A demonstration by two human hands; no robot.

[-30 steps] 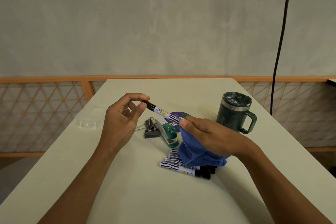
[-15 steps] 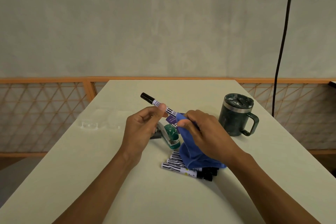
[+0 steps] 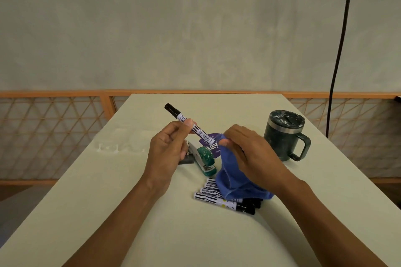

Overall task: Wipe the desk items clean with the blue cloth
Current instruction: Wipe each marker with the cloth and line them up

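My left hand (image 3: 168,151) pinches a black-capped white marker (image 3: 189,124) at its middle and holds it slanted above the desk, cap end up and to the left. My right hand (image 3: 249,154) grips the blue cloth (image 3: 236,182), which hangs down onto the desk; its thumb sits at the marker's lower end, with cloth bunched there. Several more markers (image 3: 219,198) lie side by side under the cloth's lower edge. A green stapler (image 3: 205,159) lies below the held marker.
A dark green lidded mug (image 3: 284,134) with a handle stands at the right of the pale desk (image 3: 108,201). A purple round item (image 3: 211,144) and a binder clip (image 3: 187,159) lie behind my hands. A black cable (image 3: 338,50) hangs at the right. An orange lattice rail (image 3: 50,132) borders the desk.
My left hand slid from the marker's cap end to its middle, so the cap now sticks out free. The marker's lower end has come out of the cloth.
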